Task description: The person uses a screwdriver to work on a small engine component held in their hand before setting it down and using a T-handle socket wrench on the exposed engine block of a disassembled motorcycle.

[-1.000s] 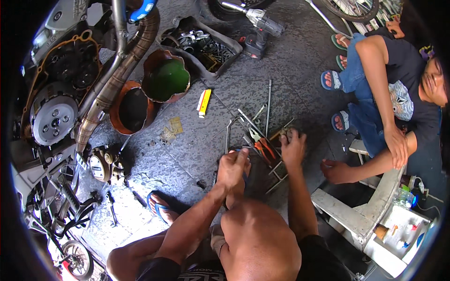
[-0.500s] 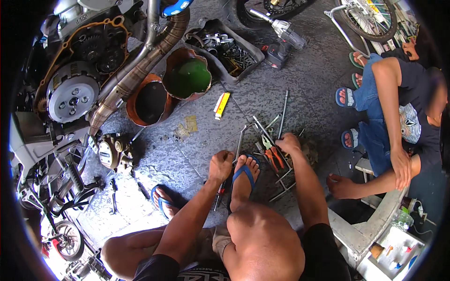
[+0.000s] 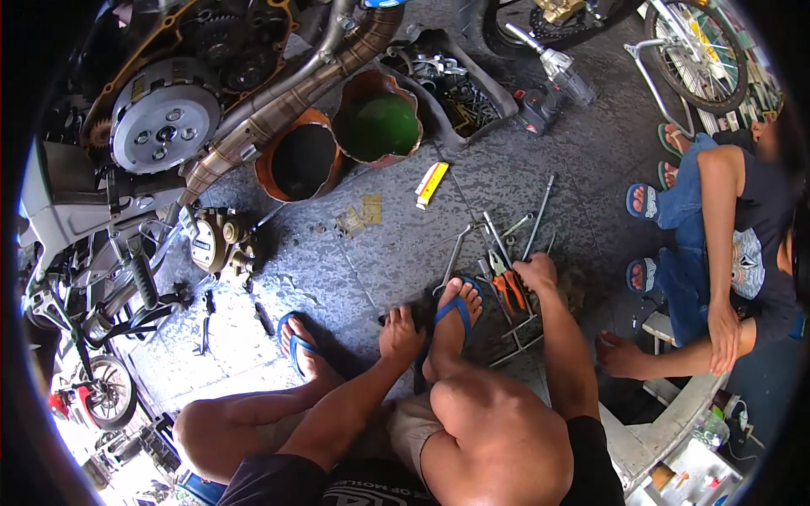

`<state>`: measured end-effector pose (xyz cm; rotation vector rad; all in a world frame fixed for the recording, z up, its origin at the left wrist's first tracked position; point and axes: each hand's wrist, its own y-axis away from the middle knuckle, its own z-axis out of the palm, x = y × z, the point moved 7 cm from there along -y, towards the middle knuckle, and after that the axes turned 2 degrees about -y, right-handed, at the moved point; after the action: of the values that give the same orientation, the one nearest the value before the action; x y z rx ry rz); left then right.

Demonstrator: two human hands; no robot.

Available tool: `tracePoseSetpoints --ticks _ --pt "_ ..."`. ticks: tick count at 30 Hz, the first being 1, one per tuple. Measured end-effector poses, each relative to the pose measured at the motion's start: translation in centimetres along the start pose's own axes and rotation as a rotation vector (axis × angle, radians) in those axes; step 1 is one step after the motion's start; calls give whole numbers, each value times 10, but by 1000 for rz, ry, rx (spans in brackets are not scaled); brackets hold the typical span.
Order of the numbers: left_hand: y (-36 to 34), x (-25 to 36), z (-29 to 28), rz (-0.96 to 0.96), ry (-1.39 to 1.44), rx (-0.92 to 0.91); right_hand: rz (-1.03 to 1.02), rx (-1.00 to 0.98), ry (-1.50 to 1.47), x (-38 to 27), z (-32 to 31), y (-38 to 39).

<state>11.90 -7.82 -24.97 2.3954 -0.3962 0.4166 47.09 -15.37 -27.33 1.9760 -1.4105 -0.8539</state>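
Observation:
My left hand (image 3: 401, 335) is closed, knuckles up, low over the floor beside my right foot in a blue flip-flop (image 3: 456, 314). Something small and dark shows at its fingertips, too hidden to name. My right hand (image 3: 537, 272) has its fingers curled down at the right side of a pile of hand tools. A long thin metal rod (image 3: 538, 218) ends at these fingers; whether they grip it is hidden. Just left of that hand lie orange-handled pliers (image 3: 509, 287), a bent-ended steel tool (image 3: 456, 251) and several other metal bars and wrenches.
A small yellow-and-red box (image 3: 432, 185) lies ahead. Beyond stand two cut containers, one with green liquid (image 3: 380, 126), a parts tray (image 3: 451, 88) and a cordless impact wrench (image 3: 564, 74). An opened motorcycle engine (image 3: 169, 118) fills the left. A seated person (image 3: 726, 219) is at right.
My left hand has moved down, away from the bent-ended tool toward my body. My right hand stays at the pile. The whole view has shifted, so floor things appear further right.

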Motion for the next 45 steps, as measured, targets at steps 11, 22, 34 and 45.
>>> tracePoseSetpoints --ticks 11,22,34,45 --pt "-70 79 -89 97 341 427 -531 808 -75 -8 -23 56" --pt "-78 130 21 -175 455 -77 -688 824 60 -13 -59 78" --pt "-52 212 -123 554 788 -147 -972 413 -343 -32 -57 52" --pt "-98 131 -80 83 1242 331 -928 -121 -92 -97 -26 147"
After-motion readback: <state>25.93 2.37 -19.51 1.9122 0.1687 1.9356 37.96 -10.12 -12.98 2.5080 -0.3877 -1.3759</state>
